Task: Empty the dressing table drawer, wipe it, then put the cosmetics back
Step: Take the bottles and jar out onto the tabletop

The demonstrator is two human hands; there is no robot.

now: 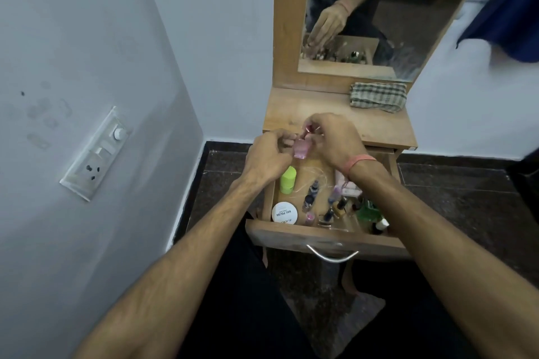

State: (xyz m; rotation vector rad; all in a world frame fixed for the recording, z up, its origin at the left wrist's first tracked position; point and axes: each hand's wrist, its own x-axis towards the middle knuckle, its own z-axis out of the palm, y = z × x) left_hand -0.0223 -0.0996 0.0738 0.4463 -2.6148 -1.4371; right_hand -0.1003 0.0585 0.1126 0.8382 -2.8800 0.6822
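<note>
A: While both hands meet over the back of the open drawer [326,237], what are they holding?

B: A small pink bottle [301,149]. The right hand [335,138] curls its fingers round the cap at the top, and the left hand [268,159] pinches near the neck from the other side. The bottle hangs between them, above the drawer and level with the front edge of the table [291,109].

A: And the rest of the cosmetics?

B: In the drawer, below and nearer than the hands. A green tube [288,180] stands just under the left hand, with a white jar [284,213] nearer the drawer front. Small dark bottles [313,194] lie under the gap between the hands. A green bottle [367,213] sits under the right forearm, partly hidden.

A: Anything on the table?

B: A checked cloth [378,97], folded, beyond the right hand, just under the mirror [408,23].
</note>
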